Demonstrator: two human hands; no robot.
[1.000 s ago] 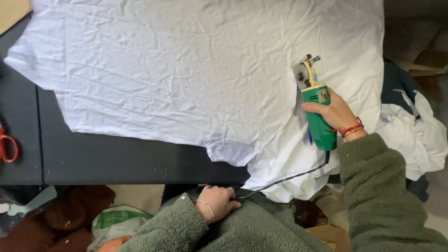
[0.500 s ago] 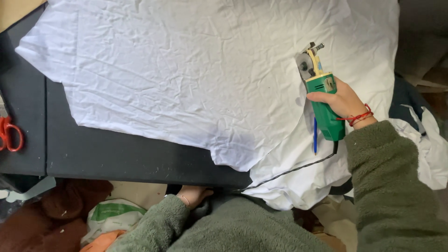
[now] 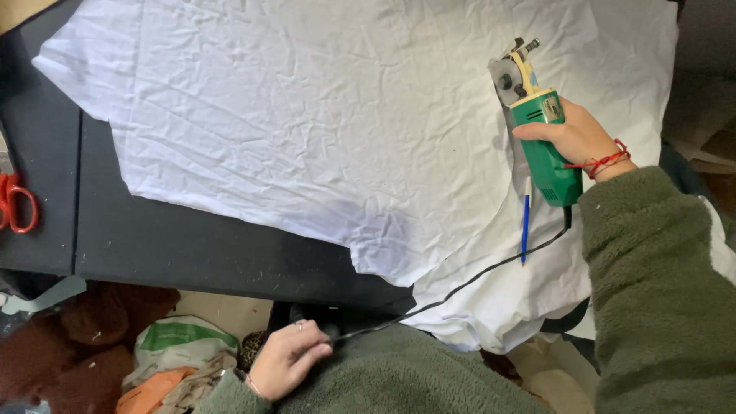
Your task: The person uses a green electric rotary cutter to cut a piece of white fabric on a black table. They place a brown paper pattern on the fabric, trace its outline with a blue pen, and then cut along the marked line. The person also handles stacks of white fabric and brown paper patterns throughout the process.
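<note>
Bench: dark bench (image 3: 192,253) under a creased white fabric sheet (image 3: 322,123).
Right hand (image 3: 576,139): clamped on the green electric rotary cutter (image 3: 537,123), at 2 o'clock.
Left hand (image 3: 287,359): at 6 o'clock, pinching the cutter's black cord (image 3: 460,287).
Red-handled scissors (image 3: 17,203): 9 o'clock.

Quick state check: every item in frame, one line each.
White fabric: spread flat on the black table, wrinkled, near edge hanging off.
Green electric rotary cutter: resting on the fabric, gripped by the right hand.
Power cord: slack, pinched in the left hand.
Blue pen: lying on the fabric.
Red scissors: lying unused at the table's left edge.
</note>
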